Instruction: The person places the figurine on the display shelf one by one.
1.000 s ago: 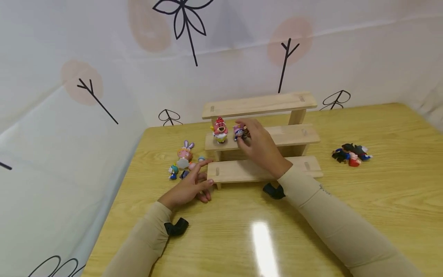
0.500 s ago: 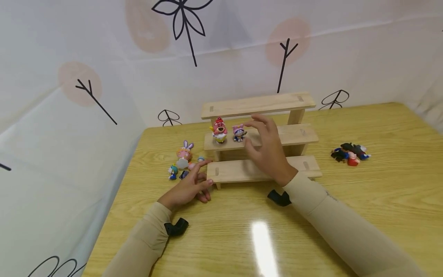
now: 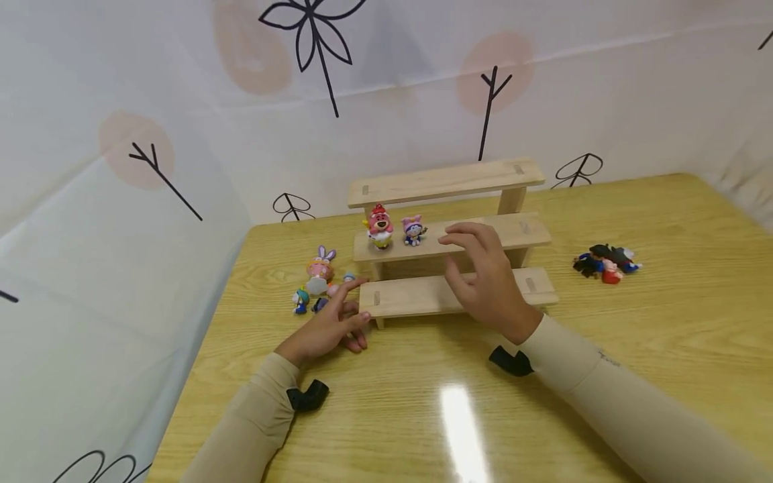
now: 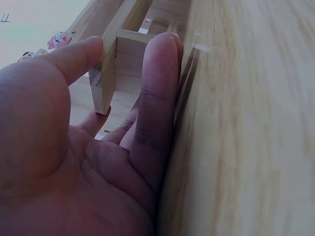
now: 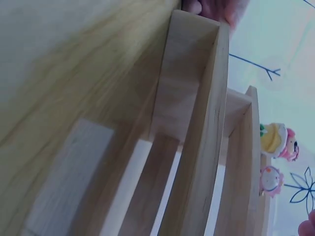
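A three-tier wooden display shelf stands on the table. My left hand holds the left end of its lowest board, the board's end lying between thumb and a finger in the left wrist view. My right hand hovers in front of the middle tier, fingers loosely bent around nothing. Upright on that tier's left part are a pink bear figurine with a red top and a smaller figurine in a pink hat. Both figurines also show at the right of the right wrist view.
Left of the shelf lies a group of figurines, among them a bunny-eared one and one with a teal cap. A pile of dark and red figurines lies to the right. A patterned curtain hangs behind the table.
My right hand has let go of the pink-hatted figurine, which stays on the middle tier, and has drawn back to the right and toward me. My left hand keeps its place.
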### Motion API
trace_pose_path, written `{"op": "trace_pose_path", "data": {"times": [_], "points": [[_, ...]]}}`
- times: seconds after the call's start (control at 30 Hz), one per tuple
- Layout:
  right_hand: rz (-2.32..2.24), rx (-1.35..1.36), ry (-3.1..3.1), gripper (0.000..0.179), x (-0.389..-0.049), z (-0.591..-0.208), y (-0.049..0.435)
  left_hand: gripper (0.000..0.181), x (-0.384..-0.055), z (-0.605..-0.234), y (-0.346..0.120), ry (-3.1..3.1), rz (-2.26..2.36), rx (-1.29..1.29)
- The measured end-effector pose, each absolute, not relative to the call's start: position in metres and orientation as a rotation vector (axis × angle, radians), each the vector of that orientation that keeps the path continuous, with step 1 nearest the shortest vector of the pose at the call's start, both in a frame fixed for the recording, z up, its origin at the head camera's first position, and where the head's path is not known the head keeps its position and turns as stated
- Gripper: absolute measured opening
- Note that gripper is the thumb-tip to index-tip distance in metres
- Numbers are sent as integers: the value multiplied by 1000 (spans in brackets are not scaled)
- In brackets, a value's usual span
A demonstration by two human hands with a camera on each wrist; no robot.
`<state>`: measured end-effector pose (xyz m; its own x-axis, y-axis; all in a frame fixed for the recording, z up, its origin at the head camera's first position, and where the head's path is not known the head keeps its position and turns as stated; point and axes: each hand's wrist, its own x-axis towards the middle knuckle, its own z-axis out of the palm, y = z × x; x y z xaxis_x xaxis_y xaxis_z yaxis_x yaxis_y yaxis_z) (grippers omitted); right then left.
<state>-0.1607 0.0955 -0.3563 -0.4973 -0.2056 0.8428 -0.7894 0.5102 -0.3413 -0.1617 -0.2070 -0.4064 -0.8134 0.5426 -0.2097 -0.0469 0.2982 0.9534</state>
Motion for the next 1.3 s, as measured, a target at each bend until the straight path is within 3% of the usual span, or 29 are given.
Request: {"op": "trace_pose_path", "data": {"times": [0.67,1.3], "points": [[930,805,-2015,30,-139,-360,155,68,-160,-404,-206,2086,1550,442],[848,447,-2179,34,-149,-363,234,68,-161,-408,-207,2091,1542,443]]}}
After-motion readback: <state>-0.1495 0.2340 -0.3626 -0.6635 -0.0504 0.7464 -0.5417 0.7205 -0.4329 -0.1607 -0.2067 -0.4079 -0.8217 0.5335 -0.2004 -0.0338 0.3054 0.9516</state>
